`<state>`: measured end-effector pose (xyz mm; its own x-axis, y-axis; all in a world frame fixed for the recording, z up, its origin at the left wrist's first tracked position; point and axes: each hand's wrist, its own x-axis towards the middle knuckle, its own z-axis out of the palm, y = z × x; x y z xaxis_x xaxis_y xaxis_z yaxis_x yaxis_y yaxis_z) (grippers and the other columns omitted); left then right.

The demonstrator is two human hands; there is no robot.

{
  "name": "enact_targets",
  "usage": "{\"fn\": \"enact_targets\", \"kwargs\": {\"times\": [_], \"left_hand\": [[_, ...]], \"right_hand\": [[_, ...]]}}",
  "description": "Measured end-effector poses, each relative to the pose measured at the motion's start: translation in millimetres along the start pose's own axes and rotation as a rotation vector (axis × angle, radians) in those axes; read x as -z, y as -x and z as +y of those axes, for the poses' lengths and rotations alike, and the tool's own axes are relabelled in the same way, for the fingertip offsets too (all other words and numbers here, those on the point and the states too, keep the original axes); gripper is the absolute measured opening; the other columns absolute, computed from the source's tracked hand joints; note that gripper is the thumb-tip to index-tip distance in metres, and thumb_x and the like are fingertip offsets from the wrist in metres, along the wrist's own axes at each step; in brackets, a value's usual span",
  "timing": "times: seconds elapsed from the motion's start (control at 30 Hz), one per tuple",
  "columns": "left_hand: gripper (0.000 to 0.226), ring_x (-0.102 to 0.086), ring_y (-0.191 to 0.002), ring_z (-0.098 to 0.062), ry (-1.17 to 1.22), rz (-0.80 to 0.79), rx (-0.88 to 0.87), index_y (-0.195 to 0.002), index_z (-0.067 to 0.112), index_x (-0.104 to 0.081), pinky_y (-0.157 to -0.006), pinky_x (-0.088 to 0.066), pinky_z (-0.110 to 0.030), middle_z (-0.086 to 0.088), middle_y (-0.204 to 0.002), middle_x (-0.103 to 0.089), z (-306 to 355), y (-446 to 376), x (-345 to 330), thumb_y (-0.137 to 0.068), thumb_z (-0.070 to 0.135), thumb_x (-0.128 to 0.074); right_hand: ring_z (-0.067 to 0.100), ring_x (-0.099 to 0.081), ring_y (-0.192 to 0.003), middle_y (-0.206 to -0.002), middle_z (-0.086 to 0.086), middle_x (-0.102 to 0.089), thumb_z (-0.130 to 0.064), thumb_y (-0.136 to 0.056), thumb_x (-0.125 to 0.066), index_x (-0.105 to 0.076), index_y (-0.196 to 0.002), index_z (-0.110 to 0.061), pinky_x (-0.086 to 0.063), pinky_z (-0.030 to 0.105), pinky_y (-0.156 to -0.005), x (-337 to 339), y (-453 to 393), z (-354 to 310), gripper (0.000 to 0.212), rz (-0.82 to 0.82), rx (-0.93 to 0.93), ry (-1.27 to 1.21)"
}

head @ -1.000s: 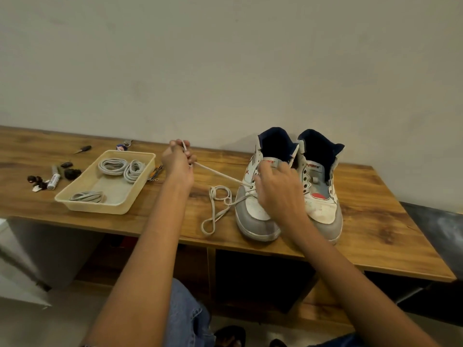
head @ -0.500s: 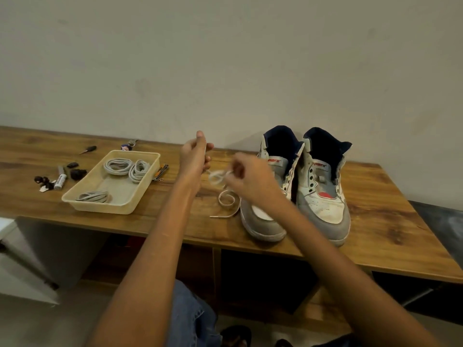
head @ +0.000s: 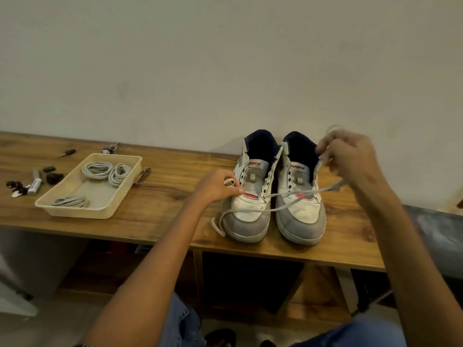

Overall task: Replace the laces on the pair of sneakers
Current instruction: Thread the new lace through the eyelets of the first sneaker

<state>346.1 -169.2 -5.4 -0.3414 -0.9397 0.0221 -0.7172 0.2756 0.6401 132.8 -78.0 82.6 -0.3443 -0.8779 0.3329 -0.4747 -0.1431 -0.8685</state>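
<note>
Two white-and-grey high-top sneakers stand side by side on the wooden table [head: 155,216], the left sneaker [head: 246,209] and the right sneaker [head: 300,209], both with bare eyelets. A loose white lace [head: 273,196] stretches across their toes. My left hand [head: 216,186] pinches one end of it beside the left sneaker. My right hand [head: 350,161], raised to the right of the right sneaker, holds the other part bunched in its fingers. A slack loop of the lace hangs by the left sneaker's toe.
A cream tray [head: 75,211] at the left holds three coiled grey laces [head: 97,169]. Small dark items, a marker [head: 35,185] and a tool lie left of it; nail clippers [head: 142,175] lie at its right. The wall stands close behind the table.
The lace has come free of the left sneaker. My right hand swept rightward and up with it, past the right sneaker; my left hand dropped lower beside the left sneaker.
</note>
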Motion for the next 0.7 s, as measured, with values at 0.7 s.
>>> {"fn": "enact_targets", "kwargs": {"times": [0.7], "left_hand": [[0.013,-0.065,-0.089,-0.033,0.348,0.446,0.296,-0.092,0.009,-0.053,-0.079,-0.053,-0.049,-0.012,-0.098,-0.069,-32.6,-17.4,2.3,-0.096,0.014,-0.041]], "right_hand": [[0.014,-0.056,-0.078,-0.086,-0.003,-0.061,-0.066,-0.081,-0.054,-0.06,-0.094,-0.016,-0.039,0.027,-0.061,-104.3,19.0,70.0,0.052,-0.296,-0.011,0.654]]}}
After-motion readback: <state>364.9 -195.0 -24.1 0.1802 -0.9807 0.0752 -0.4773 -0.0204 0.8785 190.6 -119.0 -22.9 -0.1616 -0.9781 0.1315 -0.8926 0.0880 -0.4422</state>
